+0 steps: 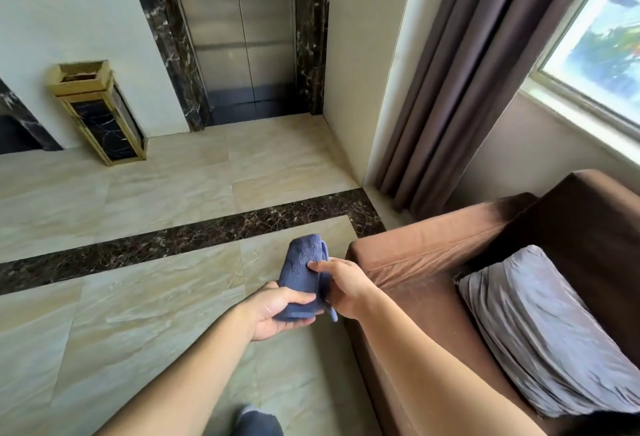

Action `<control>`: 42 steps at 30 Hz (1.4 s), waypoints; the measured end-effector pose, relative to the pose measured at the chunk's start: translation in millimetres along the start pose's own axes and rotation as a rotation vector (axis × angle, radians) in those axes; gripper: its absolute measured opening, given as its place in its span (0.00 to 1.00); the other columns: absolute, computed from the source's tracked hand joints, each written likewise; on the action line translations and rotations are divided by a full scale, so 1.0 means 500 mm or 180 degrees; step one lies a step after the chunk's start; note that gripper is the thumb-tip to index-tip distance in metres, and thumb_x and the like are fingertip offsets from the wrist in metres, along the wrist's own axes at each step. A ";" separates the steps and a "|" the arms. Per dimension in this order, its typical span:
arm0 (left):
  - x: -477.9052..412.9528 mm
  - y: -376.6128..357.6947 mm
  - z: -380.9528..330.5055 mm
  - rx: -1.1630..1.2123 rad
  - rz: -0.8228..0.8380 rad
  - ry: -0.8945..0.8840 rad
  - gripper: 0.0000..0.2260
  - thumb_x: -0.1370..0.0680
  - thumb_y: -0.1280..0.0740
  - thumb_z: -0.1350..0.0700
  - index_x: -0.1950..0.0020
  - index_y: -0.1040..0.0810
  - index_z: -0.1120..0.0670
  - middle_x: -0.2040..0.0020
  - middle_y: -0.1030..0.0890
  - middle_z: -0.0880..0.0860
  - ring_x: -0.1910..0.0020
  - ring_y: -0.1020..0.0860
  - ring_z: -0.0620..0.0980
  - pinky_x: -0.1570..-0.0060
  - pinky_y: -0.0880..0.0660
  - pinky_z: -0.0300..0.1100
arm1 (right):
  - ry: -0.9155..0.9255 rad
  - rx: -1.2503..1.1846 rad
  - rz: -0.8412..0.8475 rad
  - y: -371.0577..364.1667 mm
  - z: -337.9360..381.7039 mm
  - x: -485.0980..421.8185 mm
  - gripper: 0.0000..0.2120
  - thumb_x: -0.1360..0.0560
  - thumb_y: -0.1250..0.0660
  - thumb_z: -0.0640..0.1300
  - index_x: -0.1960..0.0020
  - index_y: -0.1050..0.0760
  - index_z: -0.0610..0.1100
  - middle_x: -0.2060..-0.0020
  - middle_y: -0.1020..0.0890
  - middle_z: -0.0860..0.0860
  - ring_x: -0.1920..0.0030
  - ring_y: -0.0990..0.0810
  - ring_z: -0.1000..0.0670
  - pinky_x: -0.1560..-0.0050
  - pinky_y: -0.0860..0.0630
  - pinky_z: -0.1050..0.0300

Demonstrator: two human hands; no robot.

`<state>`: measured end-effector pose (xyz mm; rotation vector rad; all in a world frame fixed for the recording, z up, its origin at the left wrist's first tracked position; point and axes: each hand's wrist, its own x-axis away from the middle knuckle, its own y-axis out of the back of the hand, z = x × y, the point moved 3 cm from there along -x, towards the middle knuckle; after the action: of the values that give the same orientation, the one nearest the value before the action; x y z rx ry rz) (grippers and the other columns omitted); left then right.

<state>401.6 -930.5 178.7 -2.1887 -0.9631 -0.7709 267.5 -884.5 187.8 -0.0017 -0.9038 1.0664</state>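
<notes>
Blue towelling cloth, folded into a thick pad, sits in both your hands just below the middle of the view, at about six o'clock, held in the air above the tiled floor. Your left hand grips its near end: the thumb lies across the top and the fingers curl under it, clamped on the fabric. Your right hand comes in from three o'clock of the cloth and pinches its right edge, one fingertip pressed on the upper face. A loose corner hangs down between your two hands.

At four o'clock, just beside your right hand, stands a brown sofa with a grey cushion leaning on its seat. A dark marble band crosses the floor just beyond the cloth. At twelve o'clock are steel lift doors, shut, in a dark marble frame. A gold-trimmed bin stands against the wall at ten o'clock. A brown curtain hangs at one o'clock, beside a window at two o'clock.
</notes>
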 end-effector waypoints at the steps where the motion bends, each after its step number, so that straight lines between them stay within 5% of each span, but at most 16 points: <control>1: -0.026 0.008 -0.028 -0.0070 0.0085 0.0041 0.09 0.27 0.30 0.69 0.48 0.19 0.63 0.55 0.13 0.62 0.60 0.13 0.57 0.63 0.17 0.46 | -0.0019 0.0005 -0.0011 -0.001 0.023 -0.030 0.18 0.30 0.29 0.32 0.42 0.25 0.28 0.46 0.18 0.33 0.46 0.18 0.35 0.47 0.20 0.42; 10: -0.419 0.133 -0.471 -0.0501 0.0270 0.0100 0.06 0.26 0.30 0.66 0.50 0.20 0.60 0.61 0.14 0.58 0.63 0.15 0.54 0.62 0.16 0.48 | 0.0288 -0.0088 -0.0812 0.003 0.350 -0.409 0.24 0.35 0.22 0.42 0.42 0.23 0.37 0.51 0.14 0.42 0.54 0.14 0.44 0.57 0.18 0.52; 15: -0.634 0.137 -0.738 -0.0251 0.0055 -0.0064 0.07 0.26 0.28 0.64 0.49 0.20 0.59 0.58 0.15 0.58 0.56 0.17 0.57 0.55 0.19 0.52 | 0.0141 -0.0026 -0.1072 0.028 0.530 -0.577 0.19 0.34 0.24 0.37 0.45 0.21 0.38 0.49 0.15 0.43 0.48 0.16 0.42 0.51 0.19 0.50; 20: -0.823 0.068 -0.878 -0.0512 -0.0079 -0.0170 0.03 0.24 0.29 0.63 0.54 0.20 0.55 0.57 0.17 0.57 0.60 0.19 0.54 0.63 0.23 0.43 | 0.0065 0.0272 -0.1510 0.072 0.660 -0.730 0.20 0.35 0.24 0.34 0.44 0.22 0.41 0.51 0.16 0.45 0.50 0.17 0.45 0.51 0.18 0.46; 27: -1.121 0.020 -1.019 -0.0621 -0.0172 0.0150 0.14 0.26 0.27 0.66 0.44 0.24 0.57 0.51 0.17 0.58 0.56 0.18 0.56 0.59 0.24 0.48 | -0.0014 0.0211 -0.1639 0.201 0.855 -1.049 0.17 0.34 0.24 0.33 0.48 0.22 0.44 0.52 0.16 0.44 0.52 0.16 0.45 0.54 0.17 0.48; 29: -1.195 0.009 -1.052 -0.0663 -0.0193 0.0476 0.14 0.25 0.30 0.68 0.39 0.23 0.63 0.48 0.18 0.63 0.51 0.18 0.60 0.51 0.20 0.55 | -0.0097 0.0064 -0.1742 0.232 0.912 -1.133 0.14 0.33 0.24 0.34 0.51 0.23 0.44 0.54 0.17 0.44 0.52 0.17 0.45 0.51 0.18 0.46; 32: -1.291 -0.016 -1.090 -0.0678 -0.0062 0.0872 0.17 0.21 0.35 0.67 0.32 0.27 0.67 0.42 0.21 0.66 0.38 0.23 0.64 0.31 0.30 0.61 | -0.0096 -0.0157 -0.1933 0.262 0.981 -1.231 0.12 0.30 0.26 0.33 0.53 0.24 0.46 0.54 0.18 0.45 0.50 0.18 0.43 0.49 0.19 0.45; 34: -1.356 -0.032 -1.115 -0.0639 -0.0079 0.1007 0.19 0.21 0.35 0.66 0.30 0.28 0.67 0.40 0.22 0.65 0.37 0.24 0.63 0.29 0.33 0.61 | -0.0093 -0.0216 -0.2136 0.277 1.013 -1.289 0.13 0.30 0.28 0.31 0.51 0.24 0.45 0.56 0.18 0.46 0.51 0.18 0.42 0.49 0.19 0.44; 37: -1.461 -0.042 -1.140 -0.0589 -0.0171 0.1176 0.16 0.21 0.34 0.67 0.33 0.26 0.65 0.36 0.22 0.64 0.36 0.23 0.63 0.33 0.28 0.59 | 0.0016 0.0100 -0.2351 0.300 1.045 -1.372 0.19 0.30 0.29 0.28 0.44 0.26 0.43 0.55 0.19 0.46 0.56 0.19 0.44 0.53 0.18 0.44; 39: -1.561 -0.033 -1.151 -0.0616 -0.0251 0.1143 0.11 0.23 0.33 0.68 0.41 0.24 0.63 0.41 0.22 0.64 0.47 0.20 0.61 0.47 0.22 0.55 | 0.0147 0.0391 -0.2518 0.330 1.056 -1.441 0.24 0.31 0.29 0.27 0.40 0.27 0.44 0.55 0.19 0.47 0.57 0.19 0.46 0.56 0.19 0.49; 42: -1.736 -0.003 -1.133 -0.0527 -0.0393 0.0970 0.16 0.28 0.29 0.72 0.44 0.28 0.62 0.49 0.21 0.64 0.55 0.21 0.59 0.58 0.21 0.52 | 0.0250 0.1066 -0.2718 0.388 1.051 -1.564 0.27 0.33 0.27 0.30 0.38 0.27 0.48 0.52 0.18 0.48 0.51 0.19 0.47 0.54 0.22 0.57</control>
<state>-235.5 -1708.2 -74.7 -2.0803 -0.9103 -1.2411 -347.7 -1586.2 -45.4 0.5699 -0.5471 0.3959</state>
